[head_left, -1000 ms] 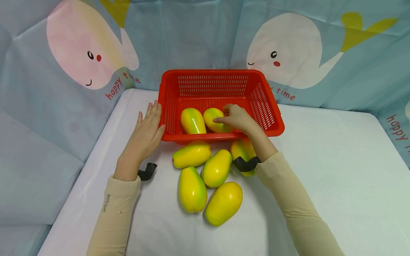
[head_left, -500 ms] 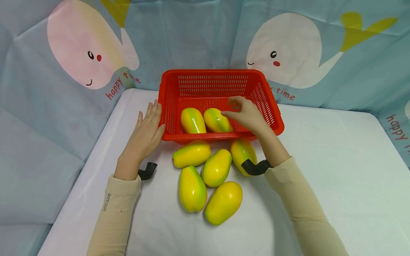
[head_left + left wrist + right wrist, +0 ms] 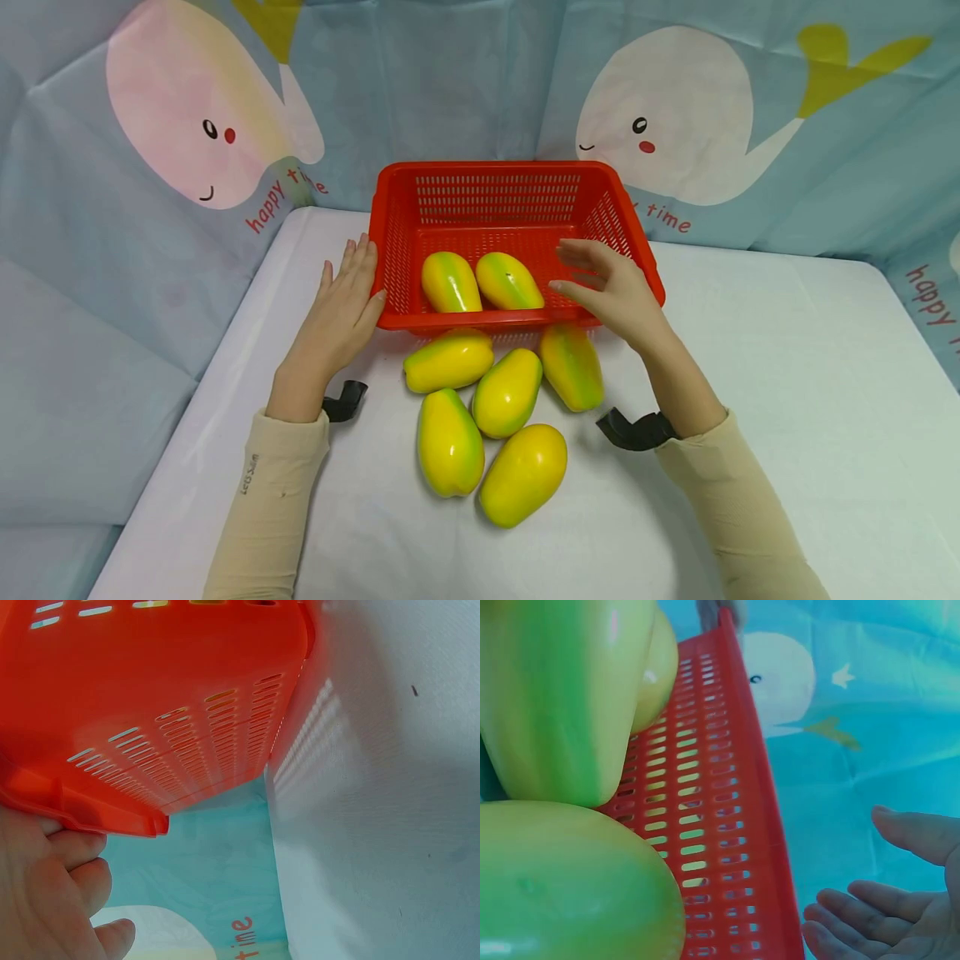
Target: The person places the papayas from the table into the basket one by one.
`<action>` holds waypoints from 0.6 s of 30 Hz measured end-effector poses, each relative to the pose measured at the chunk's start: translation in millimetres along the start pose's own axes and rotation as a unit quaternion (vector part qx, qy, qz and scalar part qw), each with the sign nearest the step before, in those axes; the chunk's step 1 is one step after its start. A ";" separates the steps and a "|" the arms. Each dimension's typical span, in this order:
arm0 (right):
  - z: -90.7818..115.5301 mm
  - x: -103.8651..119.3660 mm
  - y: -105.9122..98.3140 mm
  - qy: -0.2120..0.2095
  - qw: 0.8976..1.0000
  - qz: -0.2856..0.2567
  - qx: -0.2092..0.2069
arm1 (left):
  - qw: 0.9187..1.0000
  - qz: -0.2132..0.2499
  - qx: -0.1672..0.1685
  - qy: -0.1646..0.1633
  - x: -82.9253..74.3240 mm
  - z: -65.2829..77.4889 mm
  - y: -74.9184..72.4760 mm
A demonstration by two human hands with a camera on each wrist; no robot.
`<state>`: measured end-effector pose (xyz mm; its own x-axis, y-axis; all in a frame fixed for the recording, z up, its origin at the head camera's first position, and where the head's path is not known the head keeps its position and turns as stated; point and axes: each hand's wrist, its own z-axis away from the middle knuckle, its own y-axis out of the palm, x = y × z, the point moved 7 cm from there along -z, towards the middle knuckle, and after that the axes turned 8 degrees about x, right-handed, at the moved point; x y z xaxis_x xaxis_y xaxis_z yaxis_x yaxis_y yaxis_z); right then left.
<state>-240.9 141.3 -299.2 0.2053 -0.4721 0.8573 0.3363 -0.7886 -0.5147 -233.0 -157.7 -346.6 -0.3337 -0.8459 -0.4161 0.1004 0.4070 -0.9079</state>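
A red perforated plastic basket (image 3: pixel 480 320) stands toward the back of the table with two glossy yellow-green papayas inside, a left one (image 3: pixel 451 282) and a right one (image 3: pixel 509 281). My left hand (image 3: pixel 337 312) rests against the basket's left rim with extended fingers; the left wrist view shows fingers (image 3: pixel 79 847) at that rim. Over the basket's front right corner my right hand (image 3: pixel 618 292) hovers, thumb and fingers spread apart, holding nothing. Several more papayas lie in front of the basket, the nearest to my right hand being one (image 3: pixel 572 368) by the front wall.
The other loose papayas (image 3: pixel 508 393) sit in a cluster on the white-covered table (image 3: pixel 787 400). A blue curtain (image 3: pixel 465 83) with whale prints hangs right behind the basket. Each wrist carries a black mount (image 3: pixel 637 430).
My right hand has let go of the right papaya in the basket and drawn back to the right and toward me, its fingers spreading. The left hand has stayed at the rim.
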 end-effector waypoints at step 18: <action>56.3 8.6 -9.1 -0.062 0.997 0.013 -0.033 | 1.000 -0.003 0.002 -0.004 0.1 0.2 0.0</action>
<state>-190.5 166.6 -287.4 0.3267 -0.4442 0.8342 0.2687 -0.8026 -0.5326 -232.9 -157.9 -346.8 -0.3274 -0.8507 -0.4112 0.1018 0.4009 -0.9104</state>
